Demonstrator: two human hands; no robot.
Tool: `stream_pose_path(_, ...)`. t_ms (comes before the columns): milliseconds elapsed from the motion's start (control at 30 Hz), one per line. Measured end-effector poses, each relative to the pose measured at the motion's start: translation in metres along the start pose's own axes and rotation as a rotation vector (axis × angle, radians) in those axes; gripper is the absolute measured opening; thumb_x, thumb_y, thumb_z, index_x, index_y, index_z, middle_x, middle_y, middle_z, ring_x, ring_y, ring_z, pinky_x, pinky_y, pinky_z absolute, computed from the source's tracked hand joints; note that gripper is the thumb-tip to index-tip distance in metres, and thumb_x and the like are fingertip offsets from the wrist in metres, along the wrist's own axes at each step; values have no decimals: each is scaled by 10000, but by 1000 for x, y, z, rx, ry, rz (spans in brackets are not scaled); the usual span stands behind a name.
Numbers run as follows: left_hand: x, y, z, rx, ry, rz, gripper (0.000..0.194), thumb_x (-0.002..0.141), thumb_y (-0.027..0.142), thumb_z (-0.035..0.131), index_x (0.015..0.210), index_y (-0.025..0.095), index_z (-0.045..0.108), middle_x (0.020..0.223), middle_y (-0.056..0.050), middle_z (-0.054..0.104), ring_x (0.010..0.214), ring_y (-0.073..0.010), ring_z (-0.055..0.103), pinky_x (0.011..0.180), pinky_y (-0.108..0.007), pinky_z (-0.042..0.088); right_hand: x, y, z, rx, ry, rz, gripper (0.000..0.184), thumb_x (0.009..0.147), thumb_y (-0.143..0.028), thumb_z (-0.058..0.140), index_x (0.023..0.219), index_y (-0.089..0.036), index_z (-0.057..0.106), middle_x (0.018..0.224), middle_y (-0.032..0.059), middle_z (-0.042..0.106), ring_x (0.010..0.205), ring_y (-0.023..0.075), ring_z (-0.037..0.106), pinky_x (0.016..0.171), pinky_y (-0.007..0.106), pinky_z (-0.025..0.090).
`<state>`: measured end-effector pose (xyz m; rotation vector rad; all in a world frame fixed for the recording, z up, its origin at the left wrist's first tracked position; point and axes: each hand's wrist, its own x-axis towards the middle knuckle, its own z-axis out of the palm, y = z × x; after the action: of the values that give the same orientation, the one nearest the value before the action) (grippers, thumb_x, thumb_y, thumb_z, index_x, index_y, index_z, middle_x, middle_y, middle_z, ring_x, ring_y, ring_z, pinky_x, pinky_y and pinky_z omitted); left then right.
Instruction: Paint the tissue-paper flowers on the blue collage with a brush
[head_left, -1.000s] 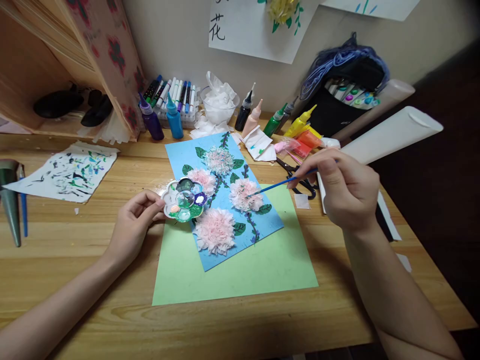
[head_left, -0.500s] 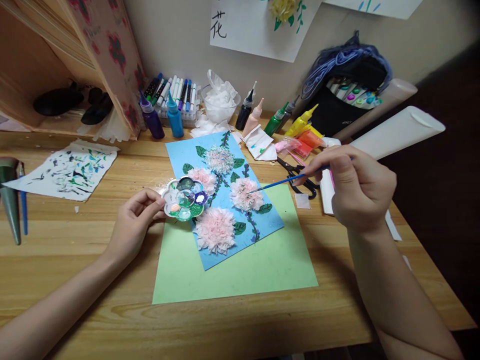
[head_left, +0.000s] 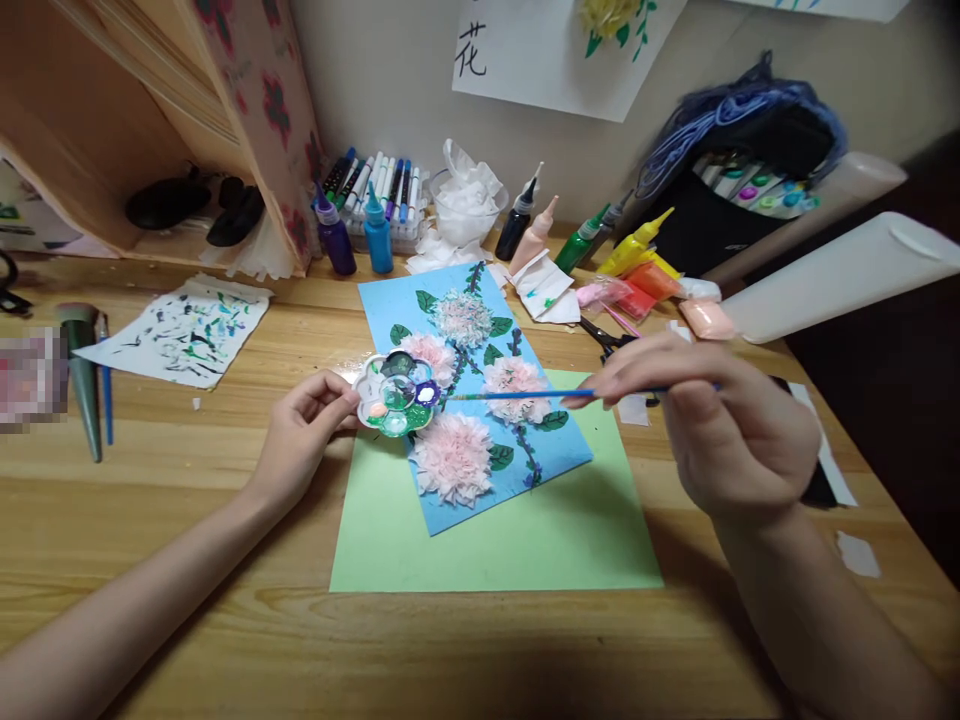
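My left hand (head_left: 311, 425) pinches the rim of a small flower-shaped paint palette (head_left: 397, 394), whose wells hold green, purple, white and peach paint. In my right hand (head_left: 720, 420) is a thin blue paintbrush (head_left: 536, 394), held level with its tip close to the palette's right edge. Beneath them lies a blue board (head_left: 442, 510) with painted leaves and stems and several fluffy paper flowers. One pink flower (head_left: 454, 460) sits at the near end; another pink flower (head_left: 517, 385), flecked with green, is partly behind the brush. The board rests on a light green sheet (head_left: 540, 550).
Paint bottles (head_left: 377, 232), a box of markers (head_left: 386, 190) and a bowl of white tissue (head_left: 466, 205) line the back. A paint-smeared cloth (head_left: 187, 330) and a large brush (head_left: 84, 380) lie left. Scissors (head_left: 600, 338) are partly hidden behind my right hand.
The brush tip has left the right-hand pink flower and moved left toward the palette, the brush now nearly level. My left hand still holds the palette. The view has shifted left.
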<state>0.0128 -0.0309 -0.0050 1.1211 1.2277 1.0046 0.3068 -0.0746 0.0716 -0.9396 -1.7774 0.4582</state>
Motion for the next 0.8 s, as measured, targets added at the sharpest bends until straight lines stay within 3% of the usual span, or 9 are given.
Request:
stream_pose_path(100,0,0,1,6,-10,14,200,731,333,674,686,182,551,681,25,547,640,-98,560,620,-197,486,-5,-4,4,-72,-199,-25,274,887,-180,412,1038,-260,627,868,30,685,845,191,603,720,364,485)
stream_pose_path(200,-1,0,1,3,-27,24,197,740,330,669,687,180,553,684,25,543,639,-96,562,626,-198,487,-6,-4,5,-125,-300,-70,292,881,-157,416,1078,-260,606,903,33,688,865,181,600,731,333,493)
stream_pose_path(500,-1,2,1,-1,-33,30,189,744,314,668,682,176,557,682,25,540,633,-95,563,619,-198,489,-5,-2,4,-107,-289,-42,297,886,-177,415,1079,-284,614,902,23,690,861,188,595,728,343,484)
stream_pose_path(567,-1,0,0,6,-27,28,185,744,314,671,689,178,559,684,25,538,638,-96,561,617,-195,486,-3,-2,3,-76,-197,-52,273,890,-195,417,1031,-262,641,865,27,691,829,190,602,700,351,477)
stream_pose_path(700,0,-2,-2,-3,-25,24,170,733,298,687,699,180,569,692,25,534,659,-93,547,628,-180,481,5,3,-2,-101,304,-115,260,895,-224,443,793,-229,682,623,10,644,627,157,577,556,331,401)
stream_pose_path(800,1,-2,-3,-4,-43,17,158,752,295,674,711,182,571,710,30,529,685,-91,545,648,-172,486,8,9,-8,-283,346,-113,282,903,-245,448,710,-211,651,558,-1,612,586,134,547,552,316,377)
